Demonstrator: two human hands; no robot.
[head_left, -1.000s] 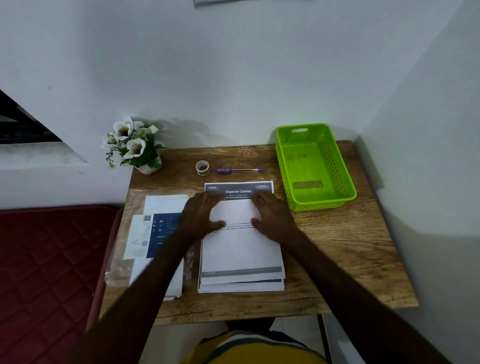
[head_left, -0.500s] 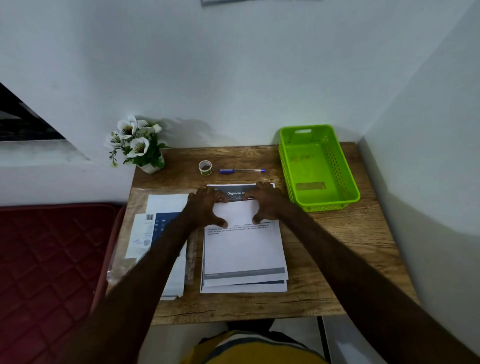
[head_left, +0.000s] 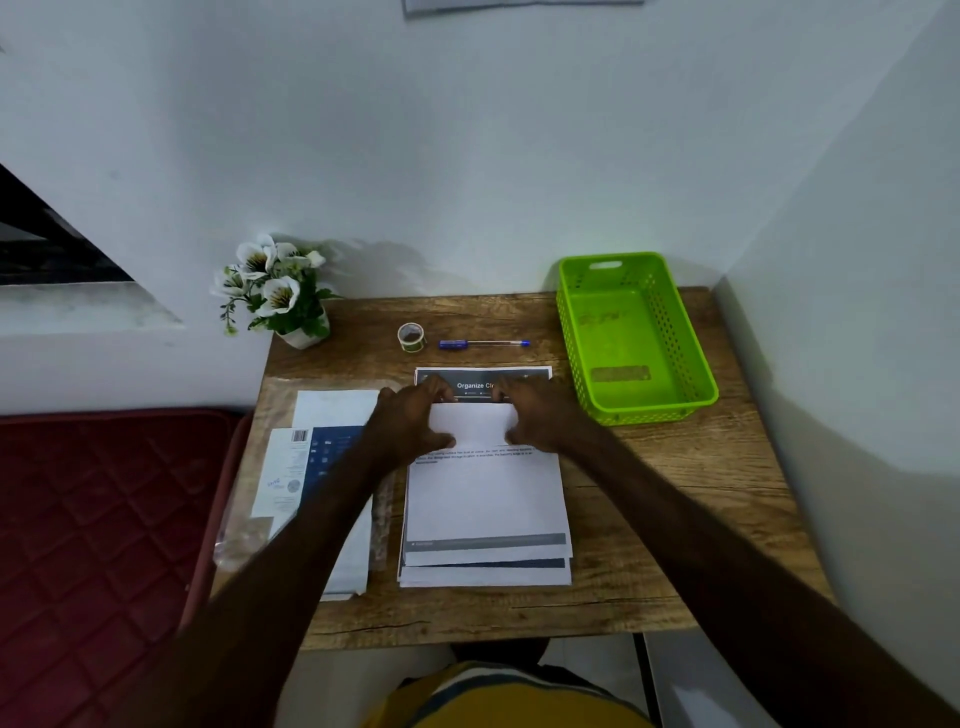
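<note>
Both your left hand and right hand grip the folded sheet, fingers curled, atop the paper stack.

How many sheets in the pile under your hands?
3 show: the top white printed paper sheet under the left hand and right hand, a navy-banded sheet beneath, a plain white sheet lowest. More may be hidden.

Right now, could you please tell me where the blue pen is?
In the head view, the blue pen lies toward the back of the table, just right of the tape roll and left of the green basket, beyond the printed sheets.
</note>
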